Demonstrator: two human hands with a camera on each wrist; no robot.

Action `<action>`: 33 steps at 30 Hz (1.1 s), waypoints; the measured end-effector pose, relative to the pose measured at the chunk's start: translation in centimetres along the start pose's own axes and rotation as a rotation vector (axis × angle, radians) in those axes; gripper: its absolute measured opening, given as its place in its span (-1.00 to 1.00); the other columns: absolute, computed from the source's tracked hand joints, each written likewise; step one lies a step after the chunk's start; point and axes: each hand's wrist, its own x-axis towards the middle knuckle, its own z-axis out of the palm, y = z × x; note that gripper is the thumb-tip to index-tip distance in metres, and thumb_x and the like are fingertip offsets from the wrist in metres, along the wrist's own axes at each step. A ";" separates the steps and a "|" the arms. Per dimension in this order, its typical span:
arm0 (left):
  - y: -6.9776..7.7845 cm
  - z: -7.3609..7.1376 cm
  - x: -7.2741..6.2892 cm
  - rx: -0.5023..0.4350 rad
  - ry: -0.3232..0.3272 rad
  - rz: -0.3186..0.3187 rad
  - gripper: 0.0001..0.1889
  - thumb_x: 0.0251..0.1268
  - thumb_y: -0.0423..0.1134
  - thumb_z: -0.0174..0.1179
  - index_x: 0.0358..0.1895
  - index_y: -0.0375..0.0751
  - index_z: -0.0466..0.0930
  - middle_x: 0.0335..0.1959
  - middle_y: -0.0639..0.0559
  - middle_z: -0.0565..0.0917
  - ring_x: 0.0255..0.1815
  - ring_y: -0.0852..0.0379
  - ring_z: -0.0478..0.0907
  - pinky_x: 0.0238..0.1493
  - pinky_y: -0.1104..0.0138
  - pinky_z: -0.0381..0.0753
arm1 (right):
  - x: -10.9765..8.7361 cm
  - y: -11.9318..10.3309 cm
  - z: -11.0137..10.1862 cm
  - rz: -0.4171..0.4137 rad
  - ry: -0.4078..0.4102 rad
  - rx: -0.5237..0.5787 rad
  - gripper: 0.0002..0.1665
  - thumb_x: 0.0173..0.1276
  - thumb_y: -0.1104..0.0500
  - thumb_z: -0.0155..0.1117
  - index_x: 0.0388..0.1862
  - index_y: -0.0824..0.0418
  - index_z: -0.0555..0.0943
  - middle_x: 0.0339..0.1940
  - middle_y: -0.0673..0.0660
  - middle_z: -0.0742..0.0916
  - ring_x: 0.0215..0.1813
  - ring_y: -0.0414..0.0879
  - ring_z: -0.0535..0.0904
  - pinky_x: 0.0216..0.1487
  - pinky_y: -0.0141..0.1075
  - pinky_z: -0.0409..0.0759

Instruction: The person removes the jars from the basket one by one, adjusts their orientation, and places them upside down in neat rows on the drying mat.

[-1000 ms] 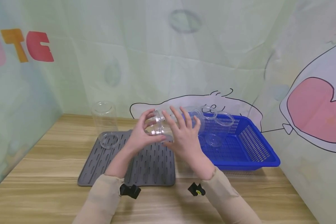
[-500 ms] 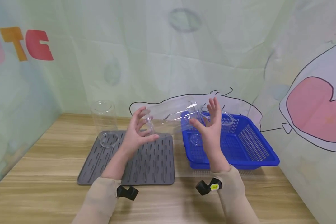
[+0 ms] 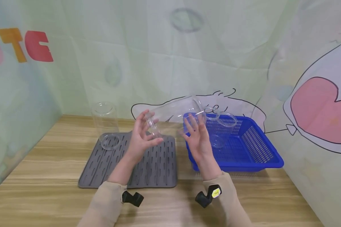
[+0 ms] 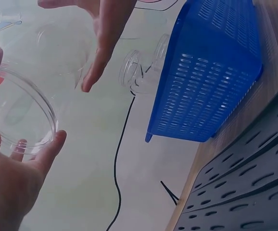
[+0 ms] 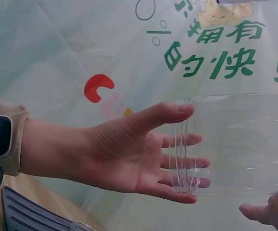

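A clear, transparent jar (image 3: pixel 172 111) is held up sideways over the mat and the basket's left edge. Its ribbed neck end is in my left hand (image 3: pixel 137 142), thumb on one side and fingers on the other; the right wrist view shows this grip plainly. My right hand (image 3: pixel 200 143) is at the jar's other end, its fingers spread and fairly straight along the near side. In the left wrist view, the right hand (image 4: pixel 107 38) overlaps the far end of the jar. Another clear jar (image 3: pixel 104 121) stands upright on the grey drying mat (image 3: pixel 130 176).
The blue perforated basket (image 3: pixel 261 148) sits on the wooden table (image 3: pixel 39 186) right of the mat. Clear jars (image 3: pixel 227 121) stand in it, their rims above its edge. A printed curtain (image 3: pixel 147 72) hangs behind and at both sides.
The jar has turned from pointing away to lying crosswise, its far end toward the right. My right hand has left the neck end, swung out right, then come back in against the other end.
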 end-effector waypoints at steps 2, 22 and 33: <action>-0.1 0.0 0.0 0.002 -0.011 0.005 0.08 -0.13 -0.51 0.39 0.52 -0.03 -0.03 0.50 -0.02 0.17 0.49 -0.15 0.18 0.33 0.03 0.49 | -0.1 0.3 0.2 0.014 -0.010 0.026 0.65 -0.25 -0.27 0.64 0.61 0.11 -0.23 0.62 0.31 -0.02 0.62 0.22 -0.11 0.53 0.35 -0.18; 1.4 -1.5 -0.3 0.109 -0.097 0.052 0.24 -0.17 -0.16 0.60 0.57 0.01 -0.13 0.60 -0.02 -0.02 0.60 -0.08 -0.04 0.56 -0.13 0.02 | 0.4 0.2 1.6 -0.028 -0.017 0.074 0.57 -0.29 -0.17 0.70 0.58 0.13 -0.08 0.60 0.27 0.08 0.58 0.21 0.02 0.51 0.37 -0.11; 4.1 -5.9 -1.0 -0.112 0.358 0.334 -0.59 0.31 -0.43 0.02 0.23 -0.28 0.38 0.15 -0.09 0.55 0.22 0.00 0.48 0.07 0.36 0.58 | 2.7 1.1 3.6 -0.086 0.051 -0.047 0.68 -0.58 -0.19 0.75 0.54 0.20 0.03 0.55 0.30 0.19 0.55 0.25 0.09 0.45 0.39 0.08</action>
